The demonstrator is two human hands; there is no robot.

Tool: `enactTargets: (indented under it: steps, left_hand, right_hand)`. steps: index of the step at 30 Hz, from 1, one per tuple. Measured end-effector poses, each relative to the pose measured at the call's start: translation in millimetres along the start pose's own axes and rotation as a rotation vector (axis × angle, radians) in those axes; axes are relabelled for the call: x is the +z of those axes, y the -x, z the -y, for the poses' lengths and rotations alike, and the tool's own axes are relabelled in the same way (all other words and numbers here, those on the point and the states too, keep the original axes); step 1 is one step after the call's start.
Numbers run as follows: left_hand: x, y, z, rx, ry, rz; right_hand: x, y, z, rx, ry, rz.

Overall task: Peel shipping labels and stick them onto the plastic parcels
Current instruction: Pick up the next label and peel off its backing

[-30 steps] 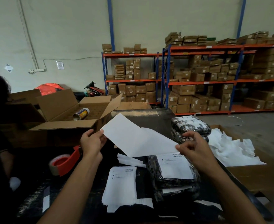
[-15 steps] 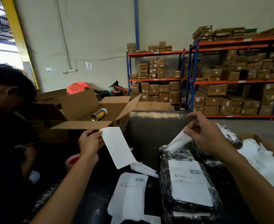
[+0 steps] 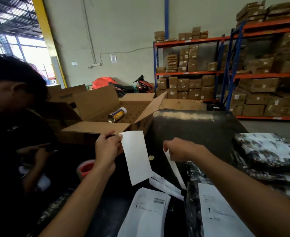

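Observation:
My left hand point(image 3: 106, 149) pinches the top corner of a white label sheet point(image 3: 136, 158) that hangs down with its blank side toward me. To its right, my right hand point(image 3: 180, 149) is curled over the upper end of a narrow white paper strip point(image 3: 175, 170) that trails down to the table. Below lies a black plastic parcel point(image 3: 193, 194) with a printed label point(image 3: 217, 212) stuck on it. A pile of printed labels point(image 3: 146, 212) sits at the bottom centre. More black-and-white parcels point(image 3: 267, 154) are stacked on the right.
An open cardboard box point(image 3: 96, 127) holding a spray can point(image 3: 117, 114) stands just behind my left hand. A red tape dispenser point(image 3: 85, 169) sits under my left wrist. Another person point(image 3: 12, 120) is close on the left. Loaded shelves point(image 3: 243, 74) fill the back right.
The view has swung left. My right hand came down and left from above the parcels with the white strip. My left hand still holds the hanging sheet.

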State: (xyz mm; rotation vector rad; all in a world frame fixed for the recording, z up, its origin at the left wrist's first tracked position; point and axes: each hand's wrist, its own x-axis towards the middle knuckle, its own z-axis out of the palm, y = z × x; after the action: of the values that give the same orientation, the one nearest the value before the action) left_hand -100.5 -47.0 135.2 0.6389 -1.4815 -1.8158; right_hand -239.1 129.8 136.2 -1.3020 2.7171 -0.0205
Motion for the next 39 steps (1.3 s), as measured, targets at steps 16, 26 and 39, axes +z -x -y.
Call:
enactTargets:
  steps: [16,26,39]
  left_hand:
    - [45,-81,42,-0.072,0.029,0.034]
    - [88,-67,9,0.039,0.022,0.005]
    - [68,-74,-11,0.124,0.017,-0.027]
  right_hand:
    - [39,-75,13,-0.011,0.035,0.183]
    - [49,-56,10,-0.001,0.111,0.122]
    - [49,-63,6,0.07,-0.083,0.263]
